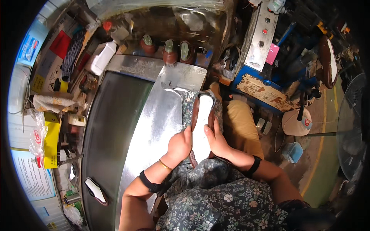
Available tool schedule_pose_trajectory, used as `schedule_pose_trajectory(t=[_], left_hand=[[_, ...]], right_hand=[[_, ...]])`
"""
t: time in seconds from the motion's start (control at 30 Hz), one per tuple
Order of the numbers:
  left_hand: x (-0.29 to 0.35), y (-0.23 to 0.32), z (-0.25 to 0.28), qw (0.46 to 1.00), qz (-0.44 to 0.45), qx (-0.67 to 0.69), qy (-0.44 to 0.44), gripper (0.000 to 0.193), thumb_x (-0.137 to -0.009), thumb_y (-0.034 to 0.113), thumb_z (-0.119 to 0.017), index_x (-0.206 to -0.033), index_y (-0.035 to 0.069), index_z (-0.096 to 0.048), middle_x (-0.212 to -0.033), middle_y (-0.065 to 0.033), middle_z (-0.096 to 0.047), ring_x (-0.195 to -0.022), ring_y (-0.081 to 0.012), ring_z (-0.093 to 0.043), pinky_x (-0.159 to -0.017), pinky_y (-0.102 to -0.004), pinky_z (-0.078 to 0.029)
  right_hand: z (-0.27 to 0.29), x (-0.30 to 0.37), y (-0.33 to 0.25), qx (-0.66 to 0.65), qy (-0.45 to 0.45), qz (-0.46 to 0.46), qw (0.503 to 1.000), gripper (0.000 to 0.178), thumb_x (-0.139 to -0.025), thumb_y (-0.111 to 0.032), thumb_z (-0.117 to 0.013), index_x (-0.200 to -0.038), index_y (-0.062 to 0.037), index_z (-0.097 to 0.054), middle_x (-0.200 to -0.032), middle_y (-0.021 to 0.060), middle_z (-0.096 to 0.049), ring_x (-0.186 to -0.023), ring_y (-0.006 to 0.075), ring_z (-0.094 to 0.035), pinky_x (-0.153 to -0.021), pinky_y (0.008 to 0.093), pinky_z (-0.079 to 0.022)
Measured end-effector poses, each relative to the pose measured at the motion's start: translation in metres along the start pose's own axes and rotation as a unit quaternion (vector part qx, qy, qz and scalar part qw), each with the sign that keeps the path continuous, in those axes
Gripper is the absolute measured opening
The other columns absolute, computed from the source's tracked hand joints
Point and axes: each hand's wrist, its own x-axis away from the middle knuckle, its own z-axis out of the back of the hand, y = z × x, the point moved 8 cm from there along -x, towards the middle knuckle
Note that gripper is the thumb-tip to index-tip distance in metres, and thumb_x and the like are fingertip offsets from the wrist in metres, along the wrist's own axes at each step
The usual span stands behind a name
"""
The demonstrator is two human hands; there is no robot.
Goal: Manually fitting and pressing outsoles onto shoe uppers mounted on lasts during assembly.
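A brown shoe [203, 123] with a white sole lies sole up over my lap, toe and heel pointing away from and toward me. My left hand [180, 146] grips its left side, thumb along the edge. On the opposite side my right hand [218, 141] is closed round it, thumb on the white sole. The upper is mostly hidden under the sole and my hands. A floral apron [227, 196] covers my lap beneath it.
To my left runs a dark conveyor belt [111, 134] carrying another white-soled shoe [96, 191]. Brown shoes [169, 54] stand beyond a metal plate [187, 77]. At right are a button panel [262, 36], a pink jug [296, 122], a blue container [292, 152] and a fan guard [352, 127].
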Motion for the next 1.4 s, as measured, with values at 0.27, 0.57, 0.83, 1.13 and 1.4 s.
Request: schedule_pose_trajectory(t=[0.27, 0.57, 0.83, 1.13, 1.4], left_hand=[[0.01, 0.03, 0.012, 0.951, -0.107, -0.287, 0.047, 0.027, -0.097, 0.026, -0.051, -0.099, 0.0, -0.06, -0.08, -0.0154, -0.07, -0.071, -0.03, -0.069, -0.063, -0.0378, -0.055], [0.029, -0.016, -0.009, 0.786, 0.001, 0.607, -0.114, 0.063, -0.088, 0.013, -0.066, -0.14, 0.002, -0.033, -0.12, -0.0125, -0.057, -0.107, -0.0225, -0.059, -0.087, -0.0372, -0.052], [0.118, -0.007, 0.051, 0.938, -0.179, -0.261, 0.139, 0.055, -0.089, 0.013, -0.064, -0.139, 0.002, -0.046, -0.135, -0.0265, -0.049, -0.12, -0.0401, -0.052, -0.1, -0.045, -0.043], [0.062, -0.022, -0.005, 0.976, -0.139, 0.159, 0.049, 0.031, -0.093, 0.012, -0.061, -0.121, 0.0, -0.061, -0.12, -0.0209, -0.064, -0.108, -0.0291, -0.063, -0.094, -0.0365, -0.049], [0.021, 0.138, -0.004, 0.88, -0.322, 0.349, -0.015, 0.049, -0.1, 0.03, -0.055, -0.14, 0.003, -0.045, -0.139, -0.0097, -0.052, -0.125, -0.0221, -0.052, -0.104, -0.0335, -0.042]], right_hand=[[0.001, -0.003, 0.01, 0.01, 0.011, 0.022, 1.0, 0.078, -0.102, -0.036, -0.045, -0.15, 0.0083, -0.002, -0.152, 0.0285, -0.025, -0.143, 0.0352, -0.024, -0.114, 0.0378, -0.023], [0.061, -0.03, -0.043, -0.01, -0.174, -0.142, 0.974, 0.072, -0.099, -0.049, -0.047, -0.152, -0.0056, -0.023, -0.138, 0.0121, -0.05, -0.107, 0.0243, -0.06, -0.073, 0.0273, -0.052], [0.421, -0.033, -0.275, 0.622, 0.362, 0.099, 0.687, 0.049, -0.076, -0.028, -0.074, -0.12, -0.0105, -0.062, -0.114, 0.0183, -0.062, -0.11, 0.0391, -0.057, -0.094, 0.0451, -0.047], [0.482, 0.006, -0.235, 0.548, 0.546, 0.116, 0.623, 0.079, -0.065, -0.024, -0.08, -0.137, -0.018, -0.048, -0.141, 0.0258, -0.038, -0.115, 0.0475, -0.047, -0.098, 0.0494, -0.042], [0.194, 0.049, -0.165, 0.098, 0.232, 0.37, 0.894, 0.103, -0.068, -0.03, -0.085, -0.147, 0.0037, -0.027, -0.151, 0.0233, -0.031, -0.141, 0.0337, -0.031, -0.114, 0.0473, -0.025]])
